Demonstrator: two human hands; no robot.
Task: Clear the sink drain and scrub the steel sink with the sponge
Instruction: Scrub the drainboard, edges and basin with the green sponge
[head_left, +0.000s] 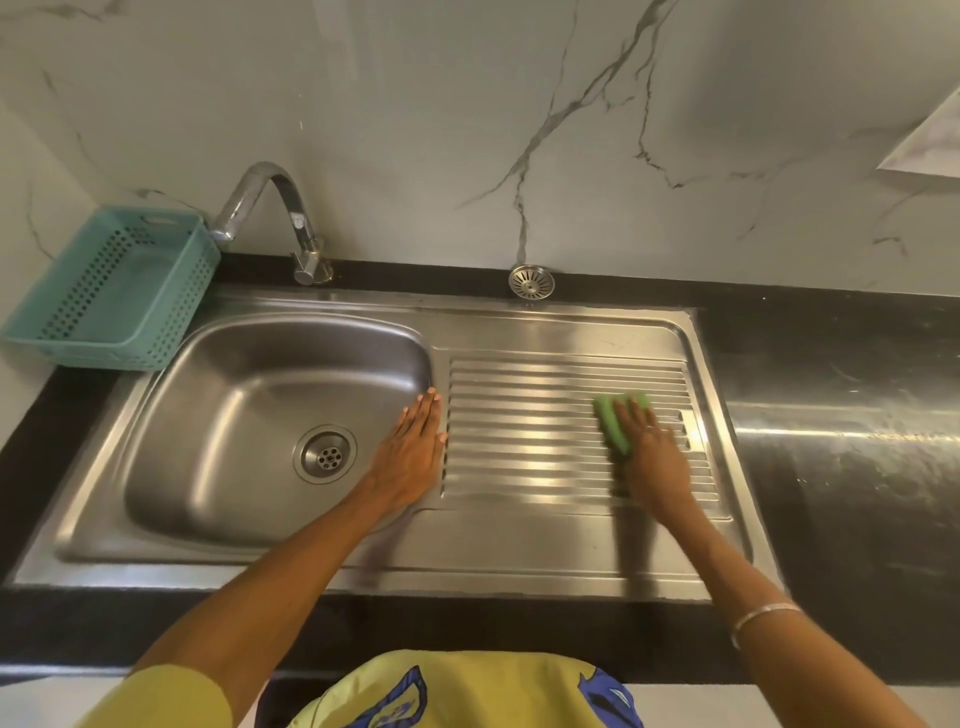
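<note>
A: Sponge (618, 425) — where is it, and why there?

B: On the ribbed drainboard (545, 415) of the steel sink (291, 566), pressed flat under the right hand (655, 457), fingers (626, 415) straight over it, probably to bear down while scrubbing.

A: And the left hand (413, 457)?

B: Flat and holding nothing, on the ledge between basin and drainboard, likely bracing. The strainer (531, 282) sits on the black table (831, 364) by the wall, leaving the drain (325, 457) uncovered.

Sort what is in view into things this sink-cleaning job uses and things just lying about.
In use: steel sink, its drain, green sponge under the right hand, left hand flat on the sink.
Lying about: teal basket, tap, loose strainer.
</note>
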